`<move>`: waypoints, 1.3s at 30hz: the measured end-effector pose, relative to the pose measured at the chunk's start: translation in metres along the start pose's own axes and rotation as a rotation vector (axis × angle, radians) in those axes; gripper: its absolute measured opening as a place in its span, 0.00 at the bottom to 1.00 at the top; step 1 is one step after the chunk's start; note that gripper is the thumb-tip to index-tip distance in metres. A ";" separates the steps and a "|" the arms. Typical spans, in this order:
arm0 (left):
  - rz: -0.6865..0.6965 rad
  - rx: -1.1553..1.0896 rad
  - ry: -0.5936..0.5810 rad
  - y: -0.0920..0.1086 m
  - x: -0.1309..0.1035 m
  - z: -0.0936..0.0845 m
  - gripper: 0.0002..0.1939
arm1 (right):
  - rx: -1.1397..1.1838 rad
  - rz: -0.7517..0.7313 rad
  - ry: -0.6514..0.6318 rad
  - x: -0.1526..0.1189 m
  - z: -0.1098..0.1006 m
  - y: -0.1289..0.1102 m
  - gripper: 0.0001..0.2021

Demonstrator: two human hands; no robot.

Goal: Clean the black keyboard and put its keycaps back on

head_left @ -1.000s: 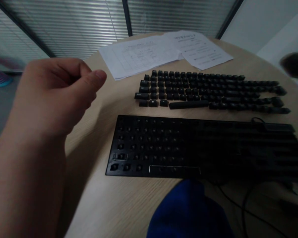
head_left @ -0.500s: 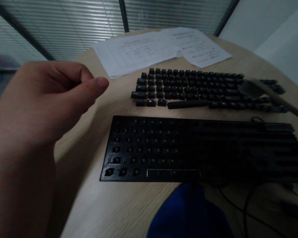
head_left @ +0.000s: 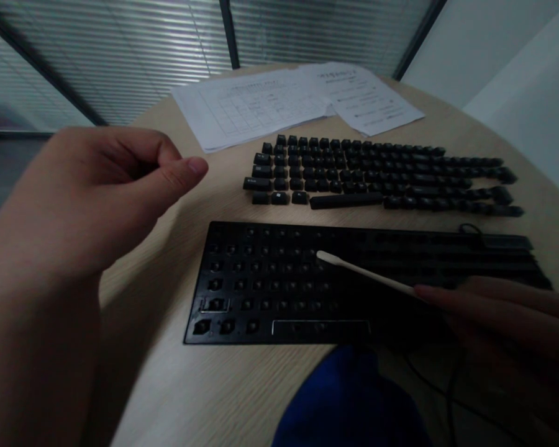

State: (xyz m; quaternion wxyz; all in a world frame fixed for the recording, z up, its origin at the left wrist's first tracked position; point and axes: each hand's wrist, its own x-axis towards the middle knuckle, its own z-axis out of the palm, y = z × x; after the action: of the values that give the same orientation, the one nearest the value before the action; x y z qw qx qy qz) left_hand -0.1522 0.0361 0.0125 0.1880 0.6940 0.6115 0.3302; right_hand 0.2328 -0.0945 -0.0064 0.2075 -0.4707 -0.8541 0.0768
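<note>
A black keyboard base (head_left: 270,285) with its keycaps removed lies on the round wooden table (head_left: 195,385). Behind it the black keycaps (head_left: 372,177) are laid out in rows in keyboard order. My right hand (head_left: 503,313) reaches in from the right and holds a thin cotton swab (head_left: 361,271); the swab's white tip rests over the middle of the bare base. My left hand (head_left: 107,192) hovers raised at the left, close to the camera, its fingers curled into a loose fist with nothing in it.
White printed sheets (head_left: 279,102) lie at the table's far edge, in front of a glass wall with blinds. A black cable (head_left: 451,397) trails off the keyboard's right front. Something blue (head_left: 349,403) sits at the bottom centre.
My right hand has come into view from the right with the cotton swab, bringing its tip down over the keyboard base. My left hand has stayed raised, nearly still.
</note>
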 end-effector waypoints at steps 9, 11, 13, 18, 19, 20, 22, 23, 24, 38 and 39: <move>-0.036 -0.021 0.078 0.013 -0.009 0.007 0.26 | -0.029 -0.108 -0.029 0.009 0.000 -0.013 0.22; -0.027 -0.009 0.095 0.010 -0.008 0.006 0.26 | -0.027 -0.075 -0.040 0.004 -0.005 -0.013 0.20; -0.022 0.004 0.090 0.006 -0.005 0.004 0.25 | -0.028 -0.040 -0.036 0.001 -0.010 -0.012 0.18; -0.009 -0.007 -0.050 0.003 0.003 -0.001 0.27 | -0.081 -0.033 0.044 0.008 -0.009 -0.010 0.18; 0.002 -0.017 -0.067 0.004 0.004 -0.001 0.27 | -0.067 -0.036 0.029 0.010 -0.008 -0.011 0.18; 0.012 -0.024 -0.078 0.005 0.005 -0.001 0.27 | -0.039 -0.038 0.002 0.013 -0.007 -0.011 0.18; 0.028 -0.026 -0.083 0.006 0.006 -0.002 0.26 | 0.045 -0.035 -0.065 0.014 -0.007 -0.012 0.19; 0.033 -0.022 -0.084 0.007 0.005 -0.002 0.26 | 0.094 -0.030 -0.092 0.014 -0.009 -0.011 0.19; 0.035 -0.021 -0.083 0.007 0.005 -0.001 0.26 | 0.136 -0.023 -0.106 0.013 -0.011 -0.010 0.19; 0.069 -0.019 -0.103 0.011 -0.001 0.000 0.22 | 0.262 -0.057 -0.183 0.023 -0.011 0.006 0.18; 0.074 -0.024 -0.113 0.010 0.000 0.000 0.22 | 0.250 -0.027 -0.167 0.023 -0.010 0.007 0.18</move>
State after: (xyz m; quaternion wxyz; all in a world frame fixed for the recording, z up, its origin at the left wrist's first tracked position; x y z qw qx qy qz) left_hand -0.1448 0.0343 0.0193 0.2181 0.7315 0.5698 0.3044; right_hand 0.2317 -0.0718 0.0068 0.1936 -0.4217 -0.8585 0.2185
